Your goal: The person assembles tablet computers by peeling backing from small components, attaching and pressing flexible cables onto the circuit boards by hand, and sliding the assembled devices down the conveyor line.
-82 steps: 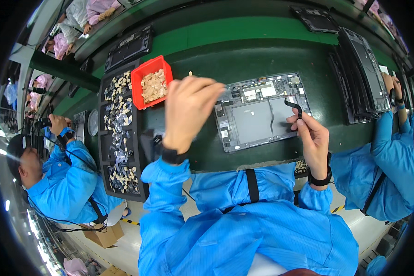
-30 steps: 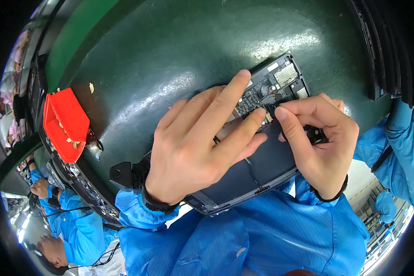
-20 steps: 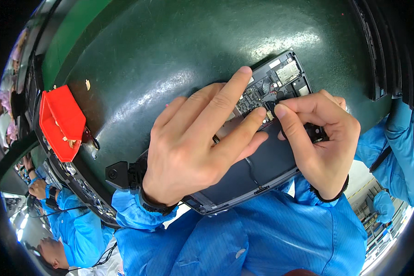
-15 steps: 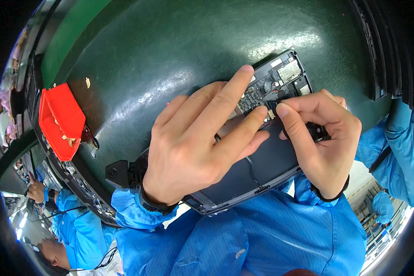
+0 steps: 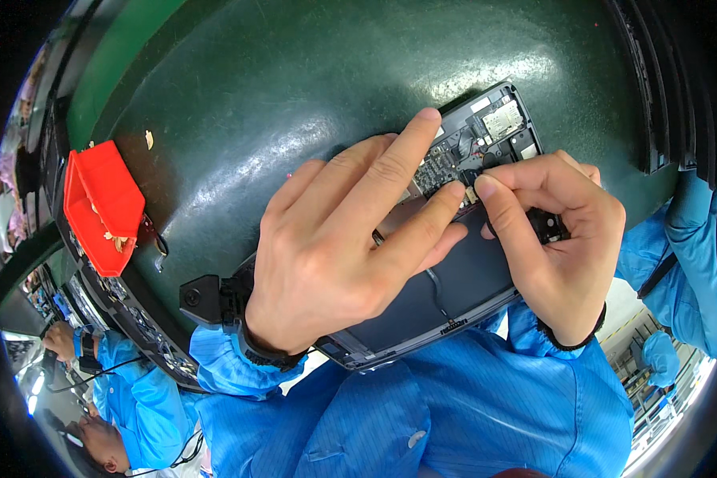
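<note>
An opened tablet-like device lies tilted in front of my body, its inside facing up. At its upper right is a circuit board, with a silver metal part near the corner. My left hand spreads over the device, index finger along the board's edge and another fingertip pressing beside small connectors. Next to that fingertip, my right hand pinches thumb and index finger together at the board's edge. Whatever lies between those fingertips is hidden. The left palm covers much of the device's left half.
A red bin holding small pale pieces stands at the left on the green table mat. Black rails with parts run beside it. Dark racks line the right. A co-worker's blue sleeve shows lower left.
My hands stay almost in place, with the right thumb and index finger shifted very slightly at the board's edge. At lower left, the co-worker's head and arm have moved a little.
</note>
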The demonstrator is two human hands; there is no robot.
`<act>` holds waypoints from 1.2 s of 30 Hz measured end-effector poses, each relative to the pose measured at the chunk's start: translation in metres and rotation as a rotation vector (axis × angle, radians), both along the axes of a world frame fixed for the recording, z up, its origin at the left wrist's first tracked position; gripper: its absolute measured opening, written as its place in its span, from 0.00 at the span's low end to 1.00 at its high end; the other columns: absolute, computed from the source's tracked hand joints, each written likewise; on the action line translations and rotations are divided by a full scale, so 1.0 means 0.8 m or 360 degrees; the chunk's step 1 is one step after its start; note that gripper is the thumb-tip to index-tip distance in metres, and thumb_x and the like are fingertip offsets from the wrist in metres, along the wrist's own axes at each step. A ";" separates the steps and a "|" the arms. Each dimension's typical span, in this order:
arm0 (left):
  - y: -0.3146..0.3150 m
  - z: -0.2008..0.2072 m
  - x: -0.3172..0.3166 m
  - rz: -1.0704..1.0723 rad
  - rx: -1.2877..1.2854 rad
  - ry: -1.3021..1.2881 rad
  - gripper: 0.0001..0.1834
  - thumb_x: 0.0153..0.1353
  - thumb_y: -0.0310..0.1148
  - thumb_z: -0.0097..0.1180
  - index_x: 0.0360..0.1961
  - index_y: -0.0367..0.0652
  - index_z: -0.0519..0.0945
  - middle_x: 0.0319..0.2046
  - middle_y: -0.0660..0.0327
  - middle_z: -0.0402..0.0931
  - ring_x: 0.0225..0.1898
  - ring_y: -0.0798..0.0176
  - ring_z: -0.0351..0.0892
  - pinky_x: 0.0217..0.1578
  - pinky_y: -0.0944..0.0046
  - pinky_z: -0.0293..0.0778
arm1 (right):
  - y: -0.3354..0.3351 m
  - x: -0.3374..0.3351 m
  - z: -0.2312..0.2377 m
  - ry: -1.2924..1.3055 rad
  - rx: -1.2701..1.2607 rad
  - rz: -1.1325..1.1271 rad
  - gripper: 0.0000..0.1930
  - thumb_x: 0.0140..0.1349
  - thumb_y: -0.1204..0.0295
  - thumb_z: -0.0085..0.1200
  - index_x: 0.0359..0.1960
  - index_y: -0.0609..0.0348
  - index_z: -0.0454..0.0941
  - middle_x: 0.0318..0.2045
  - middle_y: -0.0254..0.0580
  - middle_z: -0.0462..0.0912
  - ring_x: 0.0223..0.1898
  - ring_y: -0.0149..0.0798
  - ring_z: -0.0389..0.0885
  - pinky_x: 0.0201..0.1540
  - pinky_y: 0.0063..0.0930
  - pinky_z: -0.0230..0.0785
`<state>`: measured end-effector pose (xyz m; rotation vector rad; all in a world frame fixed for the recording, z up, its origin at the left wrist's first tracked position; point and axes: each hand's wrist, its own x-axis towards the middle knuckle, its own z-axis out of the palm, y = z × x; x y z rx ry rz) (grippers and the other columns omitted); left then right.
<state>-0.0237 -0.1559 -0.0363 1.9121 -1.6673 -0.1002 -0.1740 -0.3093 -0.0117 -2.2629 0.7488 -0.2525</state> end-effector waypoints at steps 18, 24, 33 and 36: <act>-0.001 0.000 -0.003 0.0054 0.0007 0.0036 0.23 0.43 0.38 0.81 0.44 0.48 0.93 0.59 0.45 0.83 0.44 0.49 0.89 0.42 0.57 0.85 | -0.006 0.002 -0.012 -0.0135 0.0129 0.0064 0.04 0.63 0.76 0.66 0.31 0.62 0.86 0.21 0.39 0.88 0.25 0.33 0.80 0.40 0.30 0.66; 0.000 -0.002 -0.010 0.0117 -0.0010 -0.0124 0.18 0.52 0.42 0.77 0.44 0.51 0.91 0.60 0.53 0.83 0.43 0.53 0.88 0.43 0.56 0.83 | -0.004 0.006 -0.008 -0.0139 0.0322 0.0001 0.07 0.65 0.74 0.63 0.34 0.68 0.86 0.20 0.49 0.87 0.21 0.41 0.86 0.27 0.30 0.72; -0.001 0.016 -0.022 0.0147 0.0028 -0.0180 0.17 0.59 0.43 0.73 0.47 0.48 0.91 0.59 0.51 0.83 0.49 0.48 0.87 0.55 0.52 0.77 | -0.007 -0.021 0.006 -0.0254 0.0244 -0.0219 0.18 0.72 0.76 0.59 0.61 0.65 0.74 0.32 0.49 0.90 0.32 0.36 0.89 0.37 0.28 0.77; -0.016 0.019 -0.039 0.0091 -0.0162 -0.0114 0.17 0.59 0.42 0.73 0.46 0.46 0.89 0.58 0.53 0.84 0.53 0.49 0.85 0.62 0.50 0.71 | -0.026 -0.031 -0.011 -0.0512 0.0550 -0.0058 0.17 0.70 0.83 0.59 0.59 0.68 0.75 0.39 0.45 0.89 0.39 0.29 0.87 0.44 0.24 0.78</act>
